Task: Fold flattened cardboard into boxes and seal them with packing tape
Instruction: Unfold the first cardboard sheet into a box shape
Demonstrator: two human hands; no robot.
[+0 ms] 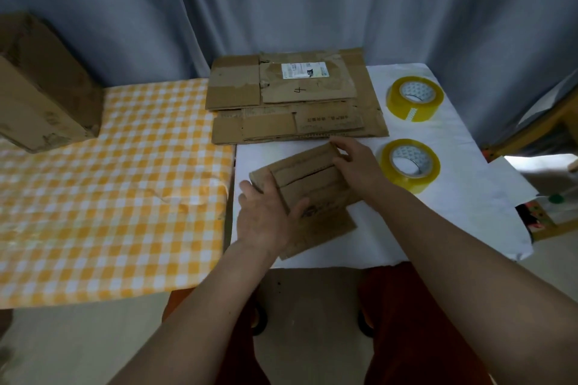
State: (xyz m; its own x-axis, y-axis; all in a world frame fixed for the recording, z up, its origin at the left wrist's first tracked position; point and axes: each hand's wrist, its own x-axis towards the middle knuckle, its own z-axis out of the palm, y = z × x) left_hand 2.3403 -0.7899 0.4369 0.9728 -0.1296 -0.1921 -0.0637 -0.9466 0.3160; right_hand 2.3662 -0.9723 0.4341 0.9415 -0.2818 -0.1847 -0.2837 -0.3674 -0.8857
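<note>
Two hands (266,216) (355,162) grip one small cardboard box (312,184).

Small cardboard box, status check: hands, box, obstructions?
Left hand and right hand both grip small cardboard box. Flaps folded in, untaped. Two tape rolls clear to the right. Nothing in the way.

A small brown cardboard box (308,184) sits before the stack of flattened brown cardboard sheets (292,97); two yellowish packing-tape rolls (414,97) lie right; a closed brown cardboard box (40,84) stands far left.
</note>
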